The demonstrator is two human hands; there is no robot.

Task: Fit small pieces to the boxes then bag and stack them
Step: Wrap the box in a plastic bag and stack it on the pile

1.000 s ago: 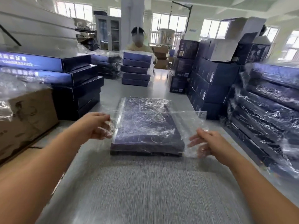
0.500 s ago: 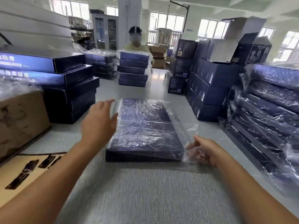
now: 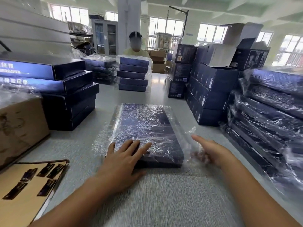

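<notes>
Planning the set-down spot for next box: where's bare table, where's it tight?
Free: the grey mat between the bagged box and the near edge; the table between that box and the far stack; a narrower lane left, beside the unbagged stack. Crowded: right, against the bagged stack.
</notes>
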